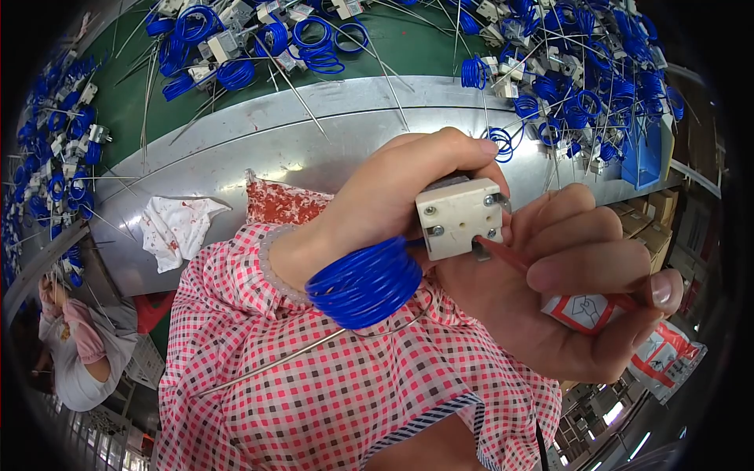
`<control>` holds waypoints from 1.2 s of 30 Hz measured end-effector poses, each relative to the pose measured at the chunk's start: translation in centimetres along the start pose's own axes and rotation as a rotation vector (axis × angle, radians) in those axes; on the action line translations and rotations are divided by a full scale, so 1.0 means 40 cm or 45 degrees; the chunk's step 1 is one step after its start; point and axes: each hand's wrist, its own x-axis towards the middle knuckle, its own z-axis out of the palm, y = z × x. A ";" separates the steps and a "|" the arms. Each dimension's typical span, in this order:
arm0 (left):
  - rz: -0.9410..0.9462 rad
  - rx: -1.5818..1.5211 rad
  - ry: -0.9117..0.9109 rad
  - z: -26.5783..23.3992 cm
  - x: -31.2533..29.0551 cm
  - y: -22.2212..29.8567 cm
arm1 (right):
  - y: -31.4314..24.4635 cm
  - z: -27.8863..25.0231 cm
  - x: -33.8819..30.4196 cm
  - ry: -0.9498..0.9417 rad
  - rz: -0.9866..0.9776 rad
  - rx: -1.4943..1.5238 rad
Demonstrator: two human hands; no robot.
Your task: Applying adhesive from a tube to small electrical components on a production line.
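My left hand (408, 169) is closed round a capillary thermostat with a cream block body (459, 216) and metal screw terminals. From it comes a blue coil (365, 284), hanging by my wrist, with a thin metal rod (271, 365) running down over the checked clothing. My right hand (589, 275), fingers curled, grips a silver, white and red pouch (666, 361), partly hidden behind the palm. A pointed red tip (503, 253) sticks out between thumb and fingers and appears to touch the block near its lower right screw.
Heaps of similar blue-coiled thermostats (581, 106) lie on the green bench top (377, 47) and at the left. On the metal edge rest a red-stained white cloth (177, 228) and a red-smeared pad (283, 202). Another person (78, 345) sits at lower left. Cardboard boxes (656, 228) stand right.
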 end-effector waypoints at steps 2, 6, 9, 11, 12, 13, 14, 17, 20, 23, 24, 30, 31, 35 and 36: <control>-0.003 -0.005 -0.005 0.008 -0.002 0.002 | 0.000 0.003 -0.005 0.045 0.003 0.026; -0.066 0.058 0.160 0.036 -0.007 0.009 | -0.020 -0.027 0.010 -0.195 0.057 -0.087; -0.087 -0.006 0.163 0.035 -0.007 0.007 | -0.002 0.014 -0.013 0.177 -0.087 -0.128; -0.087 -0.036 0.164 0.032 -0.007 0.005 | 0.003 0.020 -0.019 0.200 -0.108 -0.135; -0.074 -0.041 0.167 0.031 -0.007 0.003 | 0.004 0.021 -0.021 0.225 -0.131 -0.143; -0.062 -0.046 0.171 0.029 -0.007 0.001 | 0.004 0.022 -0.021 0.220 -0.129 -0.141; -0.059 -0.049 0.170 0.027 -0.005 -0.003 | 0.004 0.021 -0.021 0.189 -0.136 -0.213; 0.011 0.025 0.169 0.021 -0.002 -0.010 | 0.007 0.022 -0.021 0.168 -0.150 -0.279; 0.003 0.164 0.182 0.021 -0.006 -0.002 | 0.012 0.025 -0.021 0.186 -0.157 -0.252; -0.022 0.109 0.181 0.012 -0.006 -0.002 | 0.014 0.018 -0.019 0.154 -0.138 -0.201; 0.017 0.043 0.143 -0.003 -0.004 -0.010 | 0.013 0.011 -0.017 0.119 -0.120 -0.170; 0.025 -0.032 0.064 -0.005 -0.004 -0.008 | 0.001 -0.030 -0.006 -0.081 -0.015 0.001; 0.028 -0.034 0.036 -0.001 -0.006 -0.005 | 0.001 -0.020 -0.007 -0.080 -0.017 -0.004; 0.002 -0.020 0.077 -0.001 -0.014 0.004 | 0.011 -0.018 -0.007 0.024 0.044 0.095; 0.011 0.023 0.104 0.003 -0.017 0.007 | 0.009 -0.027 -0.002 -0.129 0.080 0.102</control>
